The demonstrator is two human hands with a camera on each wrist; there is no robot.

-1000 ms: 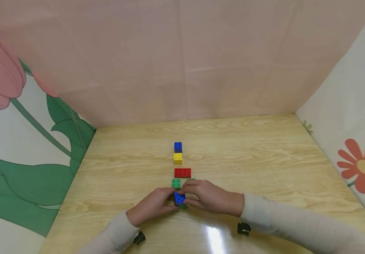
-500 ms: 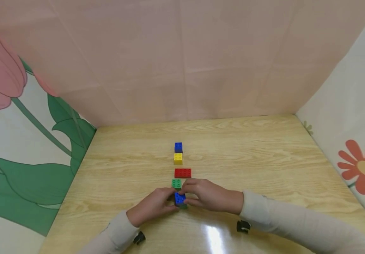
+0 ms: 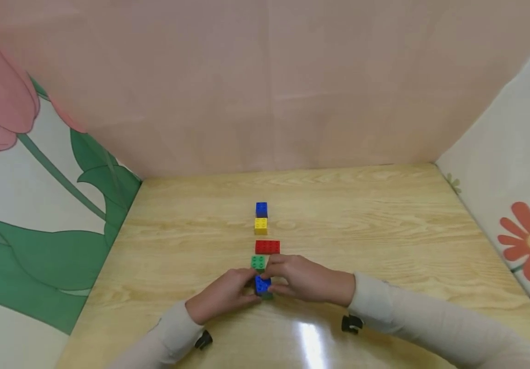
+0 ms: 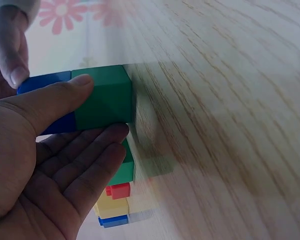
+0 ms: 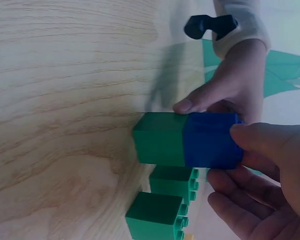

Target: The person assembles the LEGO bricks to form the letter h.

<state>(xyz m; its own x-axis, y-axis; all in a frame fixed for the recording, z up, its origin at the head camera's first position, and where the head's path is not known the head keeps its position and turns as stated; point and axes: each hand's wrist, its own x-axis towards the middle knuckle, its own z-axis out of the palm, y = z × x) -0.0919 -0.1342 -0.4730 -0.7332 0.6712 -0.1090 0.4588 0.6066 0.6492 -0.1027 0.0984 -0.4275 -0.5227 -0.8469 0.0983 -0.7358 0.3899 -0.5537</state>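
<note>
In the right wrist view a blue toy block sits flush on top of a green toy block, the two forming a small upright stack on the table. My left hand holds this stack low, its thumb tip on the green block and its fingers on the far side. From the right, my right hand pinches the blue block near its studded top. Just beyond stands another green block, and a further green block shows in the right wrist view, hidden behind my right hand in the head view.
Farther back, in a rough line, lie a long red block, a yellow block and a blue block. The wooden table meets a pink back wall and flower-printed side walls.
The head view has shifted slightly. Both hands stay at the stack, with the right fingers covering a little more of the blue block; the other blocks keep their places.
</note>
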